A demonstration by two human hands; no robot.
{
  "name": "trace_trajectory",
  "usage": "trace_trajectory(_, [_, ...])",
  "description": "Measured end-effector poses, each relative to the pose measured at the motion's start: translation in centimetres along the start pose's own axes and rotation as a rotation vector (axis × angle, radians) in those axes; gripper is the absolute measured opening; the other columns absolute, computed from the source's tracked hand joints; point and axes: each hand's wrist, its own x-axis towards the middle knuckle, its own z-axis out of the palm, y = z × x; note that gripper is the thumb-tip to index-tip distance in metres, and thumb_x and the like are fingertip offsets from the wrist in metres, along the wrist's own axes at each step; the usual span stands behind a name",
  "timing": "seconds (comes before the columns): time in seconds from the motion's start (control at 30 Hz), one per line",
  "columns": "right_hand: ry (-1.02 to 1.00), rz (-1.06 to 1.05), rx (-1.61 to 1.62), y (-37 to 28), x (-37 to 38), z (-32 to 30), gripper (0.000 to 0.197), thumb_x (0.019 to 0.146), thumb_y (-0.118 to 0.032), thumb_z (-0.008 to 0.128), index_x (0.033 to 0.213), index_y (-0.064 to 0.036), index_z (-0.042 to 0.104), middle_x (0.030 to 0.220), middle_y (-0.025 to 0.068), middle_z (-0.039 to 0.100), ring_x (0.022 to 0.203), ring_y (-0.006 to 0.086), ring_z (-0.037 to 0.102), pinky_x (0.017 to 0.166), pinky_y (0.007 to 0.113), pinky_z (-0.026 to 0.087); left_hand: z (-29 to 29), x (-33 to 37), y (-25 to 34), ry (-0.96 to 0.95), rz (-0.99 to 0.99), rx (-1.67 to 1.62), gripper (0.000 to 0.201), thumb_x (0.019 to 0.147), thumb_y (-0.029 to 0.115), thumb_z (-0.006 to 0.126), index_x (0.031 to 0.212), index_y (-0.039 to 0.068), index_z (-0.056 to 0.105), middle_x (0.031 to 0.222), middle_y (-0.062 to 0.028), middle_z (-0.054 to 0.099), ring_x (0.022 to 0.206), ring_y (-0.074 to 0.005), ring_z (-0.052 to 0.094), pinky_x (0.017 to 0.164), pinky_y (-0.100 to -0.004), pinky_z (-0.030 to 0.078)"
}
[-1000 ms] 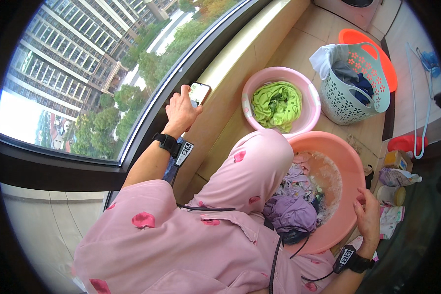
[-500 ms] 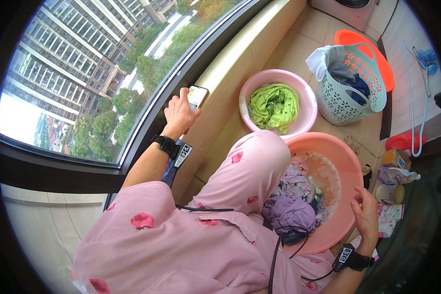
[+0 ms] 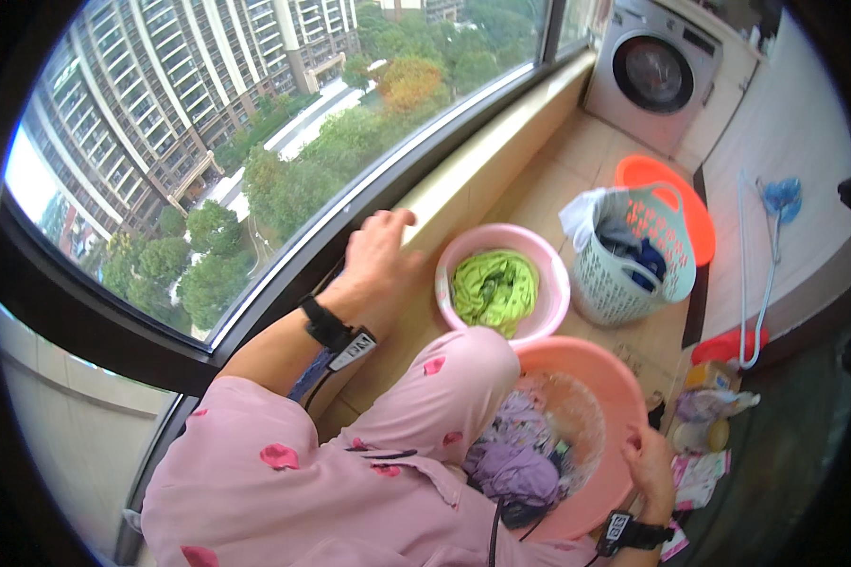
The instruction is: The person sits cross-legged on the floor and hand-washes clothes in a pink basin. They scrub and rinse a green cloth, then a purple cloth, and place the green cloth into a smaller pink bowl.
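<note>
My left hand [image 3: 380, 255] is raised beside the window ledge, its fingers stretched and apart, with nothing visible in it. By the right rim of a large peach basin [image 3: 624, 378], my right hand [image 3: 649, 463] hangs with loosely bent fingers and no object in view between them. I cannot tell whether it touches the rim. Inside the basin, purple clothes [image 3: 518, 472] and a patterned light garment lie in sudsy water. Beyond it, a smaller pink basin [image 3: 560, 300] contains a lime-green garment [image 3: 494, 288]. My pink-clad knee covers part of the peach basin's left side.
A pale green laundry basket [image 3: 624, 288] with clothes stands beyond the basins, before an orange basin [image 3: 700, 231]. A washing machine [image 3: 624, 104] is at the far end. Bottles and packets, including a jar [image 3: 702, 437], line the right. The window ledge [image 3: 482, 156] runs along the left.
The phone my left hand held by the ledge is out of view, and that hand has moved right with its fingers spread. My view has tilted up, showing more of the washing machine.
</note>
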Motion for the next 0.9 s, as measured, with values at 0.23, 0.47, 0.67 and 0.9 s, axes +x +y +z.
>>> trace_trajectory(0.23, [-0.073, 0.079, 0.032, 3.4, -0.4, 0.9, 0.040, 0.079, -0.010, 0.073, 0.117, -0.0025, 0.066, 0.087, 0.0164, 0.070, 0.081, 0.0260, 0.069, 0.071, 0.038, 0.054, -0.2, 1.9, 14.1, 0.030, 0.648, -0.514, 0.041, 0.071, 0.009, 0.072, 0.111, 0.011, 0.064, 0.116, -0.0156, 0.058, 0.112, -0.0354, 0.056, 0.095, -0.0453, 0.049])
trace_trajectory(0.47, [-0.132, 0.143, 0.033, 7.8, -1.2, 2.7, 0.040, 0.084, -0.011, 0.070, 0.122, 0.0001, 0.063, 0.092, 0.0135, 0.070, 0.084, 0.0194, 0.066, 0.073, 0.033, 0.053, -3.5, -2.2, 24.1, 0.160, 1.099, -0.890, 0.027, 0.073, 0.011, 0.067, 0.100, 0.010, 0.063, 0.106, -0.0144, 0.056, 0.100, -0.0322, 0.055, 0.083, -0.0443, 0.044])
trace_trajectory(0.67, [-0.064, 0.177, 0.044, 7.0, -2.7, 3.3, 0.042, 0.082, -0.012, 0.072, 0.122, -0.0015, 0.064, 0.087, 0.0136, 0.071, 0.077, 0.0191, 0.068, 0.068, 0.032, 0.054, -8.1, -1.7, 25.2, 0.266, 1.333, -1.421, 0.022, 0.070, 0.003, 0.064, 0.090, 0.010, 0.062, 0.100, -0.0114, 0.055, 0.095, -0.0326, 0.055, 0.079, -0.0423, 0.044])
trace_trajectory(0.9, [-0.142, -0.166, 0.585, 2.2, -4.0, 2.3, 0.028, 0.096, -0.022, 0.058, 0.115, -0.0019, 0.065, 0.103, 0.0134, 0.069, 0.091, 0.0230, 0.065, 0.080, 0.036, 0.052, -12.9, -0.5, 24.1, -0.621, 1.637, -1.779, 0.021, 0.080, 0.001, 0.062, 0.099, 0.008, 0.069, 0.104, -0.0123, 0.062, 0.092, -0.0268, 0.062, 0.078, -0.0378, 0.050])
